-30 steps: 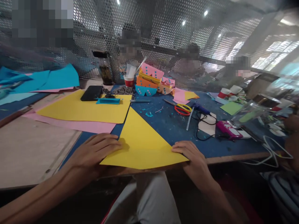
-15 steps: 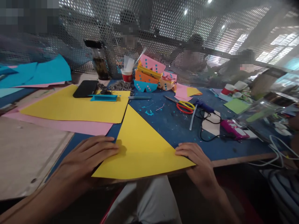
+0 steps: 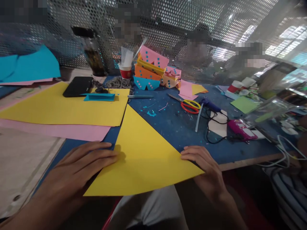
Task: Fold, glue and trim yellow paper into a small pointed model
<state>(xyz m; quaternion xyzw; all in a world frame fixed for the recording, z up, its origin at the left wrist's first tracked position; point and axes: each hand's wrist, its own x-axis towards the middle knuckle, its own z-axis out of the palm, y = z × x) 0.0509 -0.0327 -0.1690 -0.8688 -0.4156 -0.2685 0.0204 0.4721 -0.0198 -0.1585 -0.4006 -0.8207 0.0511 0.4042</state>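
A triangular piece of yellow paper (image 3: pixel 141 153) lies in front of me, one point facing away and its near edge reaching past the table's front edge. My left hand (image 3: pixel 83 163) holds its left edge, with long fingers on top and the thumb hidden. On the opposite side, my right hand (image 3: pixel 203 161) grips the paper near its right corner, fingers over the edge and thumb out of sight beneath. Left of the triangle lies a larger yellow sheet (image 3: pixel 59 111) over a pink sheet (image 3: pixel 79 131). It carries a black phone (image 3: pixel 78 86) and a folded blue paper strip (image 3: pixel 100 97).
Yellow-and-red-handled scissors (image 3: pixel 190 106), a glue gun (image 3: pixel 211 104) and its cord lie to the right. Paper masks (image 3: pixel 147 83), a red cup (image 3: pixel 125 71) and a dark bottle (image 3: pixel 93 59) stand at the back. Perforated metal (image 3: pixel 163 35) rises behind; people sit beyond it.
The yellow triangle's near edge has come closer to me, its left corner shifting down and left. Both hands keep their hold; the view has turned slightly.
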